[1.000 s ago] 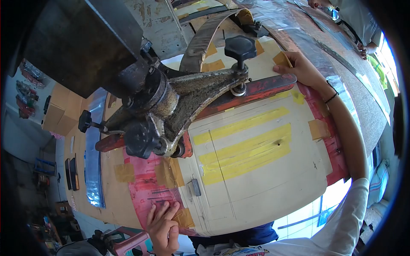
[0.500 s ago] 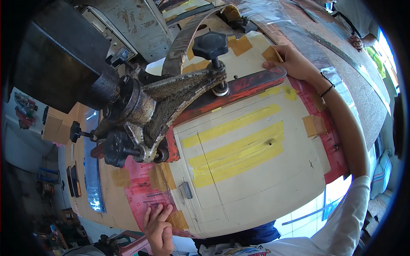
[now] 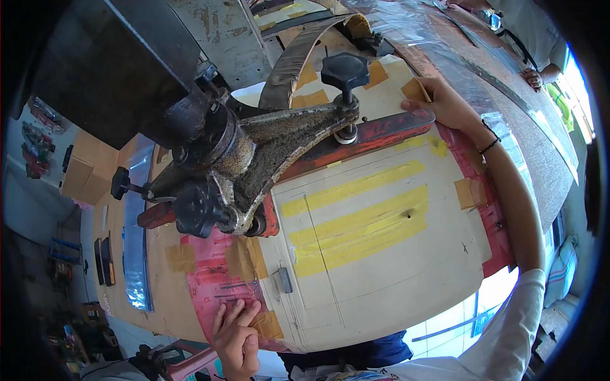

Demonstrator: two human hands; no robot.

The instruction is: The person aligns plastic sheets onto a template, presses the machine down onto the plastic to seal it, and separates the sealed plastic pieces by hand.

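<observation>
A cream board (image 3: 381, 286) with pencil lines and yellow tape strips (image 3: 362, 222) lies under a cast metal press head (image 3: 254, 152) with black knobs. A red-painted bar (image 3: 375, 136) under the press head runs across the board's far part. My left hand (image 3: 238, 336) rests on the red sheet (image 3: 210, 273) at the near left, fingers flat and slightly spread. At the far right corner my right hand (image 3: 448, 108) grips the board's edge by a brown tape patch, thumb on top; its other fingers are partly hidden. A small grey block (image 3: 285, 280) sits on the board's left side.
A dark curved strip (image 3: 298, 57) arches behind the press. To the right is a plastic-covered table (image 3: 508, 114), with another person's hand (image 3: 532, 79) at its far side. Dark narrow pieces (image 3: 103, 261) and a clear plastic strip (image 3: 138, 254) lie on the left tabletop.
The view has shifted slightly, so the press head appears farther right and the board a little to the right. Both my hands keep their places on the sheet and board edge.
</observation>
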